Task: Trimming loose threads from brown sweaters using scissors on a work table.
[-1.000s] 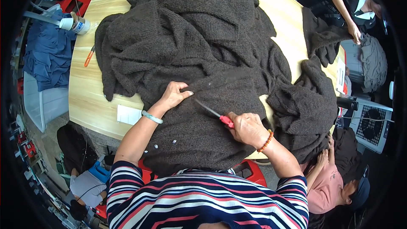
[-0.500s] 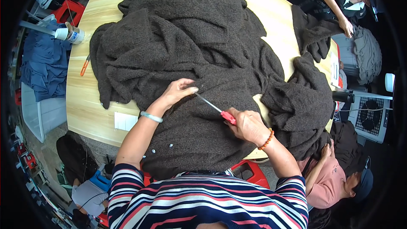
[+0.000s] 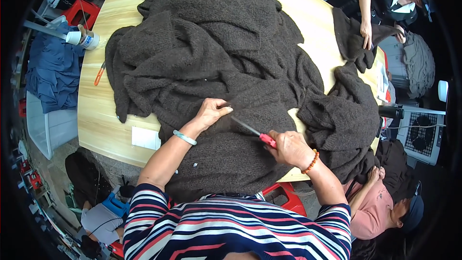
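A dark brown knit garment (image 3: pixel 231 156) is spread over the near edge of the table and onto my lap. My left hand (image 3: pixel 211 113) pinches a small bit of its knit between thumb and fingers. My right hand (image 3: pixel 291 148) is closed round the red handle of a slim tool (image 3: pixel 248 127) with a long, thin metal shaft. The shaft points up and left toward my left fingertips; its tip is blurred, and I cannot tell whether it touches the knit. Small pale, shiny buttons (image 3: pixel 195 164) show on the garment near my left forearm.
More dark brown knitwear (image 3: pixel 211 33) is heaped across the wooden table (image 3: pixel 91 115). An orange cutter (image 3: pixel 99 73), a white paper (image 3: pixel 146 137) and a white cup (image 3: pixel 87 41) lie or stand at left. Co-workers handle dark knits at upper right (image 3: pixel 366 33) and lower right (image 3: pixel 373 178).
Both my hands have shifted slightly right, the tool moving with the right one. The co-worker at upper right now has both hands on the dark knit piece.
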Action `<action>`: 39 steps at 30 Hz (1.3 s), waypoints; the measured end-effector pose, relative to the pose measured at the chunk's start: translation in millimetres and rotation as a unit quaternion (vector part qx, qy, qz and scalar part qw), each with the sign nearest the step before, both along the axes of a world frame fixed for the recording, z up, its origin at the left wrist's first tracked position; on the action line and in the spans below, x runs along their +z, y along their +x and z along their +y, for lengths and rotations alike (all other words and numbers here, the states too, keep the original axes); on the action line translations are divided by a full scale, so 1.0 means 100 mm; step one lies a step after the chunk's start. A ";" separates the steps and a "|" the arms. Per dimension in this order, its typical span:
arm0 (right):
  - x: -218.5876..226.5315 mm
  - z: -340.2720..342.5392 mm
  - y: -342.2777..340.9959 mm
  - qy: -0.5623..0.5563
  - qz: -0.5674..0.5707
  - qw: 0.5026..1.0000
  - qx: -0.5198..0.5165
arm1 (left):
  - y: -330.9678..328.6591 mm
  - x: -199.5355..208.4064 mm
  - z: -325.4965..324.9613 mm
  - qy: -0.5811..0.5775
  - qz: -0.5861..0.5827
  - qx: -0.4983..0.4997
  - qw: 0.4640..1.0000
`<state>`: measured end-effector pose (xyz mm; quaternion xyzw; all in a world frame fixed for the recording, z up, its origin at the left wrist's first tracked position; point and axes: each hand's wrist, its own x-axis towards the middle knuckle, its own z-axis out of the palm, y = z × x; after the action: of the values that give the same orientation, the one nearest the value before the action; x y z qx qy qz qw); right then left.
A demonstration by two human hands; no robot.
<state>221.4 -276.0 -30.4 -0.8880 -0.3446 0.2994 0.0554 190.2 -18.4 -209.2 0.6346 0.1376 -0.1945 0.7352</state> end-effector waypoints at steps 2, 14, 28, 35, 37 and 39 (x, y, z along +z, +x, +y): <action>0.05 0.02 0.03 0.016 0.035 0.999 0.008 | -0.05 -0.03 -0.03 -0.022 -0.003 0.017 1.000; 0.00 0.73 0.43 0.126 0.007 0.990 -0.064 | -1.03 1.43 -0.74 -0.142 -0.118 -0.314 0.931; -0.55 2.50 0.63 0.289 -0.022 0.957 0.030 | -0.79 0.12 1.49 0.552 -0.216 0.212 0.777; -0.37 2.42 0.95 0.237 0.348 0.907 0.003 | -0.58 1.13 0.51 0.392 -0.358 0.007 0.847; -0.40 2.13 0.88 0.191 0.342 0.918 0.055 | -0.59 1.07 0.20 0.368 -0.388 -0.027 0.845; -0.45 1.94 0.72 0.163 0.330 0.927 0.077 | -0.66 1.05 0.04 0.230 -0.331 -0.059 0.913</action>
<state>292.9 -82.1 -75.7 -0.6884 -0.4182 0.5185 0.2871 124.5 -14.8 -104.4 0.8209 -0.1103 0.0209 0.5600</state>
